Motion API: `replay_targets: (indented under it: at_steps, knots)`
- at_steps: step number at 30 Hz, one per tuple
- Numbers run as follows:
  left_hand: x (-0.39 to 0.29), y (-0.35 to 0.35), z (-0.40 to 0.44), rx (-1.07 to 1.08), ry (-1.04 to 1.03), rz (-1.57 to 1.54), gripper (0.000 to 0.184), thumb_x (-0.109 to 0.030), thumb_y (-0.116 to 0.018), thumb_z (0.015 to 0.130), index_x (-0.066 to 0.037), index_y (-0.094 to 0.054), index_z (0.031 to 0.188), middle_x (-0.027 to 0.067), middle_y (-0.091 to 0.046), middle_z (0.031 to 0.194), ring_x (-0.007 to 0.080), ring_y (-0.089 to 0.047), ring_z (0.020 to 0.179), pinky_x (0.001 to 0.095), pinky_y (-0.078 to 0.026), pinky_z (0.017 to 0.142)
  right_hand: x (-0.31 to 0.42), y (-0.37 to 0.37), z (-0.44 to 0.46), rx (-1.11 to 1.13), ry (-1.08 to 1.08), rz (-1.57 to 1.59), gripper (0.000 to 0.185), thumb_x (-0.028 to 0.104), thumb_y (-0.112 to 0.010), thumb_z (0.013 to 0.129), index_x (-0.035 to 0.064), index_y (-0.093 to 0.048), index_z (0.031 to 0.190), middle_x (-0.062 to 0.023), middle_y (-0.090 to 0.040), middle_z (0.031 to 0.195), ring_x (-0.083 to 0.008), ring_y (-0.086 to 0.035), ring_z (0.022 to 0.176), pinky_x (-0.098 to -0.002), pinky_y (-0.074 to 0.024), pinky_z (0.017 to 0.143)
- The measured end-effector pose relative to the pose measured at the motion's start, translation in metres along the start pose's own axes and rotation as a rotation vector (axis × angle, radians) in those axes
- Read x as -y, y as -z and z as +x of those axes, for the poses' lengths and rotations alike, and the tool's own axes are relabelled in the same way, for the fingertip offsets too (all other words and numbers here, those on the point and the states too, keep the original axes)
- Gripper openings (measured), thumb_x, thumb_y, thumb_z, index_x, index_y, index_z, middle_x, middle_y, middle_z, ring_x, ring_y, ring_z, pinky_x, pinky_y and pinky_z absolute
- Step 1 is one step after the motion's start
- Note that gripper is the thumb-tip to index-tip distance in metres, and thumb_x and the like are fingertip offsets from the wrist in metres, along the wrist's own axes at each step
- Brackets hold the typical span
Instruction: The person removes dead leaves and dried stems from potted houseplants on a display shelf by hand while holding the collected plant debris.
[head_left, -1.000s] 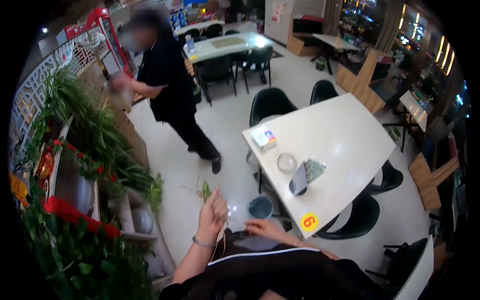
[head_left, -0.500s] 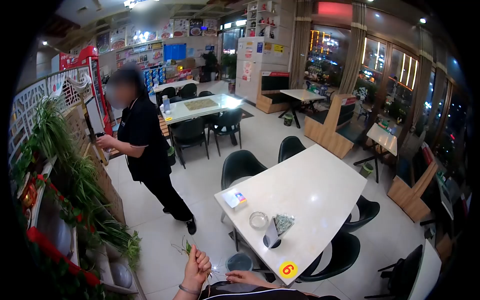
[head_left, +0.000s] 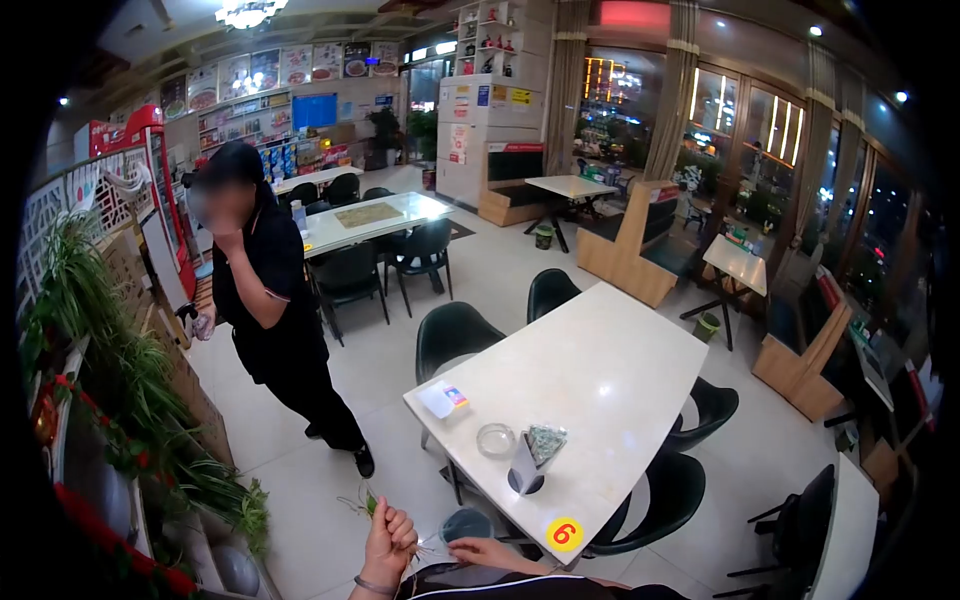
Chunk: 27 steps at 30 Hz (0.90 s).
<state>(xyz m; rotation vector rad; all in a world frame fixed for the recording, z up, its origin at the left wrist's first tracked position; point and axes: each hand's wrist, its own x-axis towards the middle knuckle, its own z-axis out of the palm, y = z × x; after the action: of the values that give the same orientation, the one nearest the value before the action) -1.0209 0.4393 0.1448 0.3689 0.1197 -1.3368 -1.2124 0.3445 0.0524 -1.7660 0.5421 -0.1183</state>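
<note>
My left hand (head_left: 388,540) is closed around some thin plant stems (head_left: 364,502), with a green leaf sticking out above the fist and pale strands hanging below it. A band circles that wrist. To its right, my right hand (head_left: 485,552) is held low with its fingers extended and apart from the left hand; nothing shows in it. Just beyond the right hand, a bin (head_left: 467,526) stands on the floor beside the near corner of the white table (head_left: 610,370).
A person in dark clothes (head_left: 265,290) stands ahead on the left, one hand at the face. Green plants (head_left: 130,400) fill the left side. On the table are a tissue box (head_left: 443,399), a glass ashtray (head_left: 495,440) and a holder (head_left: 530,462). Black chairs (head_left: 455,335) surround it.
The view has tilted up. The other person has turned toward me and raised a hand to the face. My left hand keeps its hold on the stems, and my right hand stays low.
</note>
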Motion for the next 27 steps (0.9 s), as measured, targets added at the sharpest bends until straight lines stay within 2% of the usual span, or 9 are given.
replay_targets:
  at_steps: [4,5,7,9,12,15,18,25,27]
  knots:
    - [-0.001,-0.001,-0.001,-0.020,0.008,-0.003,0.039,-0.036,-0.048,0.092,-0.014,-0.038,0.061,-0.0038,-0.027,0.049,0.0064,-0.023,0.037,0.0214,-0.017,0.034,-0.053,0.011,0.005,-0.355,0.025,-0.049,0.033,0.027,-0.055,0.088,0.0040,-0.058,0.111,-0.0083,-0.062,0.099,-0.0149,-0.059,0.090,-0.0258,-0.0454,0.079]
    - [-0.001,-0.002,-0.001,-0.017,0.009,0.006,0.039,-0.036,-0.048,0.092,-0.014,-0.038,0.061,-0.0038,-0.027,0.050,0.0064,-0.023,0.037,0.0216,-0.016,0.034,-0.063,0.024,0.003,-0.427,0.021,-0.254,0.032,0.024,-0.057,0.083,0.0036,-0.059,0.107,-0.0116,-0.061,0.098,-0.0226,-0.059,0.092,-0.0312,-0.0456,0.081]
    - [-0.001,-0.002,-0.002,-0.007,0.004,0.027,0.039,-0.035,-0.048,0.092,-0.014,-0.038,0.061,-0.0039,-0.027,0.050,0.0064,-0.022,0.037,0.0218,-0.016,0.034,-0.071,0.043,-0.014,-0.601,-0.051,-0.565,0.030,0.020,-0.057,0.078,0.0036,-0.060,0.104,-0.0127,-0.061,0.101,-0.0289,-0.057,0.094,-0.0358,-0.0444,0.084]
    - [-0.002,-0.004,-0.003,-0.018,-0.001,0.032,0.039,-0.035,-0.048,0.092,-0.014,-0.038,0.061,-0.0039,-0.027,0.050,0.0064,-0.022,0.038,0.0220,-0.016,0.034,-0.091,0.053,-0.035,-0.674,-0.112,-0.633,0.032,0.019,-0.058,0.076,0.0025,-0.059,0.103,-0.0144,-0.057,0.109,-0.0315,-0.053,0.100,-0.0392,-0.0403,0.089]
    - [-0.005,0.001,-0.002,-0.029,0.002,0.042,0.039,-0.036,-0.048,0.091,-0.015,-0.037,0.061,-0.0043,-0.026,0.050,0.0067,-0.021,0.038,0.0218,-0.016,0.035,-0.122,0.056,-0.067,-0.805,0.026,-0.850,0.038,0.024,-0.059,0.077,0.0009,-0.057,0.107,-0.0166,-0.051,0.118,-0.0325,-0.046,0.112,-0.0427,-0.0334,0.097]
    - [-0.003,0.001,-0.001,-0.039,0.004,0.017,0.037,-0.035,-0.048,0.092,-0.014,-0.038,0.062,-0.0041,-0.027,0.050,0.0065,-0.022,0.038,0.0219,-0.016,0.035,-0.153,0.052,-0.094,-0.798,-0.203,-0.957,0.052,0.033,-0.055,0.080,-0.0004,-0.047,0.119,-0.0175,-0.040,0.130,-0.0335,-0.032,0.124,-0.0451,-0.0236,0.103]
    - [-0.001,0.001,0.000,-0.040,0.020,0.013,0.036,-0.034,-0.048,0.092,-0.014,-0.039,0.063,-0.0038,-0.028,0.051,0.0064,-0.023,0.038,0.0220,-0.016,0.035,-0.179,0.041,-0.113,-0.858,-0.277,-0.860,0.060,0.038,-0.053,0.082,0.0001,-0.041,0.126,-0.0188,-0.033,0.136,-0.0331,-0.024,0.130,-0.0454,-0.0168,0.106]
    - [0.003,-0.003,0.011,-0.028,0.072,0.032,0.035,-0.033,-0.048,0.091,-0.014,-0.041,0.063,-0.0038,-0.030,0.050,0.0065,-0.024,0.038,0.0218,-0.016,0.035,-0.171,0.033,-0.102,-0.746,-0.466,-0.997,0.085,0.050,-0.056,0.077,-0.0041,-0.026,0.134,-0.0206,-0.020,0.143,-0.0363,-0.012,0.134,-0.0510,-0.0098,0.106]
    - [0.005,-0.004,0.011,-0.026,0.086,0.043,0.036,-0.034,-0.049,0.091,-0.014,-0.041,0.063,-0.0039,-0.029,0.050,0.0065,-0.024,0.037,0.0218,-0.016,0.035,-0.173,0.033,-0.099,-0.678,-0.540,-1.056,0.089,0.050,-0.058,0.075,-0.0055,-0.023,0.135,-0.0228,-0.017,0.143,-0.0383,-0.009,0.134,-0.0531,-0.0073,0.106]
